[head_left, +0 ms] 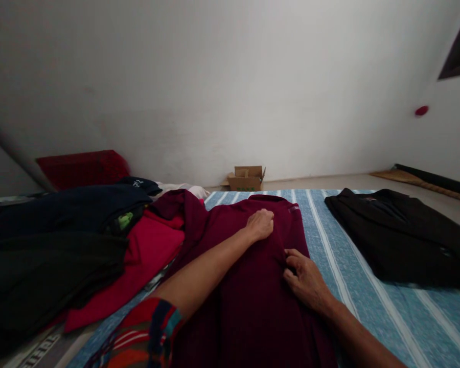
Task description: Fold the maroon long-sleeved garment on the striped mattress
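A maroon long-sleeved garment [249, 286] lies spread lengthwise in front of me, with one sleeve out to the left. My left hand [261, 224] rests on its upper part, fingers curled down into the cloth. Lower and to the right, my right hand [306, 278] pinches the garment near its right side, thumb and fingers bent around a fold. A small light mark shows by the garment's far right corner. Its near end runs out of the picture, and my left forearm covers some of the cloth.
A blue-and-white striped sheet [329, 230] lies underneath. Folded black clothing [402, 235] sits at the right. Dark clothes [53, 255] and a bright pink garment [145, 250] are heaped at the left. Beyond stand a cardboard box [246, 180] and a red box-like object [84, 168] near the wall.
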Motion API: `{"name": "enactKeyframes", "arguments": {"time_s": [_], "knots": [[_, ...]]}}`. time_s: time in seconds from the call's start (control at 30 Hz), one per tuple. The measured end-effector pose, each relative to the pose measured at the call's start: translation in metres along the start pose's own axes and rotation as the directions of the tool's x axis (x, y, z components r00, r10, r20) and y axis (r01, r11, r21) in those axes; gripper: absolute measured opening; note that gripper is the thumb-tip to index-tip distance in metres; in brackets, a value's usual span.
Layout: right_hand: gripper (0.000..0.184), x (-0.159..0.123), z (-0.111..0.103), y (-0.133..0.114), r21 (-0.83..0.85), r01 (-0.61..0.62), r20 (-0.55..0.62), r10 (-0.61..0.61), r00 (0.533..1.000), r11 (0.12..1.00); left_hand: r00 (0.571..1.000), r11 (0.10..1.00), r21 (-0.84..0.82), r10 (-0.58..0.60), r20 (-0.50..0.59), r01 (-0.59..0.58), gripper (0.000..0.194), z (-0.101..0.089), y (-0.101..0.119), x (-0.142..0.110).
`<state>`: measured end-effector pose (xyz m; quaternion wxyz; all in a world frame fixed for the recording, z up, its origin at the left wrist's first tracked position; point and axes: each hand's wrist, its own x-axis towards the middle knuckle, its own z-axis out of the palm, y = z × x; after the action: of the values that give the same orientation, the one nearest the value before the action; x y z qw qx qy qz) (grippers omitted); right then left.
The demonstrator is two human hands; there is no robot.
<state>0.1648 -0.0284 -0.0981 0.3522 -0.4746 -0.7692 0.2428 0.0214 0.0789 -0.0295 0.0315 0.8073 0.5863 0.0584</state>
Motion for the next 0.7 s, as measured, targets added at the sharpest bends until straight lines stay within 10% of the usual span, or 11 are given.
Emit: {"name": "enactKeyframes", "arguments": {"time_s": [0.17, 0.43, 0.7], "knots": [[0.015, -0.002, 0.002, 0.0, -0.007, 0.022, -0.017, -0.022, 1.0, 1.0, 0.989, 0.994, -0.025, 0.108, 0.102, -0.106, 0.045, 0.018, 0.002, -0.054], [0.015, -0.006, -0.002, 0.0, 0.023, 0.034, -0.099, -0.032, 0.995, 0.999, 0.975, 0.99, -0.115, 0.105, 0.195, -0.084, 0.059, 0.041, -0.005, -0.052], [0.02, -0.01, -0.01, 0.003, 0.002, 0.037, -0.173, -0.036, 0.984, 0.999, 0.985, 0.993, -0.033, 0.118, 0.129, -0.114, 0.05, 0.007, 0.017, -0.085]]}}
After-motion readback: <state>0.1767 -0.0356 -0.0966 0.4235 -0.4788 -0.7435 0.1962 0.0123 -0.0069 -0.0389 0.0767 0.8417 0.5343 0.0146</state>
